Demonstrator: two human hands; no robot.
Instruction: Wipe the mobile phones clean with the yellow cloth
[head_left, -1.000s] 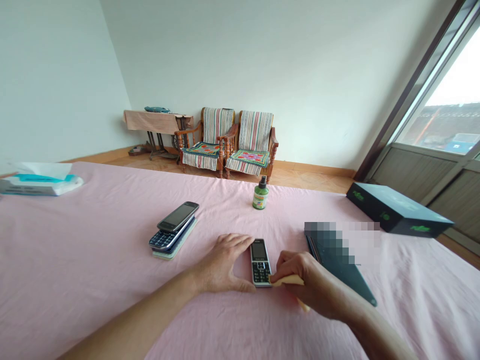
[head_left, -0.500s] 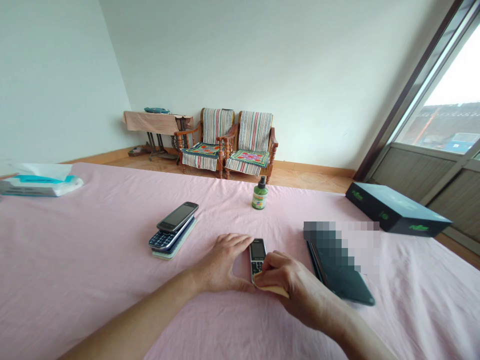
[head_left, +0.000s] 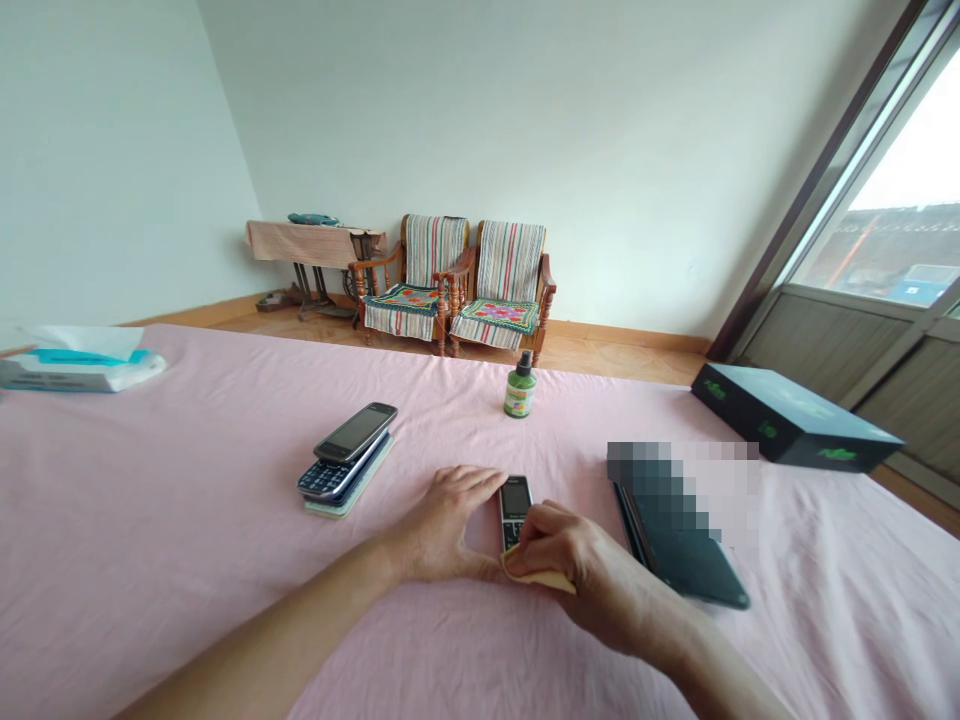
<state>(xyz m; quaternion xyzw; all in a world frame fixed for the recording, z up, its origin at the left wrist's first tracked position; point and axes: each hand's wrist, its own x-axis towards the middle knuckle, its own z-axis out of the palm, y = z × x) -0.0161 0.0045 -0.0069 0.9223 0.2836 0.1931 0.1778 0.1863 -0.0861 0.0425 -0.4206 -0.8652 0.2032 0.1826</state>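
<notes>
A small keypad mobile phone [head_left: 515,497] lies face up on the pink cloth. My left hand [head_left: 450,525] braces it, fingertips at its upper left corner and thumb by its lower end. Pinched in my right hand [head_left: 566,550] is a folded yellow cloth [head_left: 546,578], pressed on the lower keypad. That hand covers the lower right of the phone. Left of my hands, a touchscreen phone [head_left: 356,432] rests tilted on top of a keypad phone [head_left: 322,480], with more flat devices beneath.
A green spray bottle [head_left: 520,388] stands beyond the phone. Right of my hands lies a stack of dark tablet-like devices [head_left: 694,560], partly pixelated. A black box [head_left: 795,420] is at the far right, a tissue pack [head_left: 82,370] at the far left. The pink bedspread [head_left: 187,560] lies beneath.
My right hand has slid the yellow cloth slightly left, onto the phone's bottom edge. My left hand and the phone are nearly unmoved.
</notes>
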